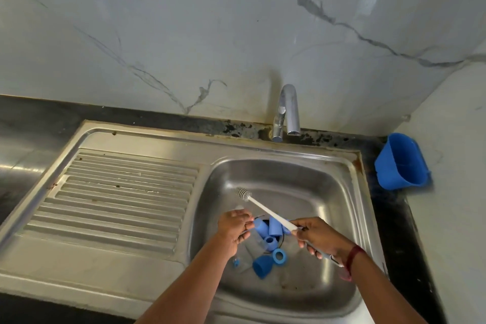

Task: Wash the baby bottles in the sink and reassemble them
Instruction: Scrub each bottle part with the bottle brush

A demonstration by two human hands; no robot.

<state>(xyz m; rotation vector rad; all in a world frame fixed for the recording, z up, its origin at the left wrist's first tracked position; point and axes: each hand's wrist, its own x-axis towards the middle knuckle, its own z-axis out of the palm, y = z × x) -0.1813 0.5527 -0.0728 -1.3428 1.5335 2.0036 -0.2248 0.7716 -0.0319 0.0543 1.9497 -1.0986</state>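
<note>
Loose blue bottle parts [273, 227] lie heaped in the middle of the sink [342, 173] basin, with clear pieces among them that are hard to make out. A blue ring [279, 255] and a blue dome cover [262, 266] lie on the near side of the heap, and a small blue bit [236, 262] sits towards the basin's left wall.

The left hand [234, 229] hangs over the left part of the basin. Its grip is curled, the fingertips pinching a blue cap [258, 225] at the edge of the heap. Something pale shows at the hand's far edge, too blurred to name.

The right hand [318, 238] is over the right part of the basin, its grip closed round the handle of a bottle brush [265, 210]. The white shaft slants up and left across the basin above the heap. A red band [353, 258] circles that wrist. Both forearms reach in from the sink's near edge.

Left of the basin is the ribbed drainboard [126, 192]. The tap [288, 113] stands behind the basin. A blue tub [402, 163] sits on the dark surface [389, 218] right of the sink.
</note>
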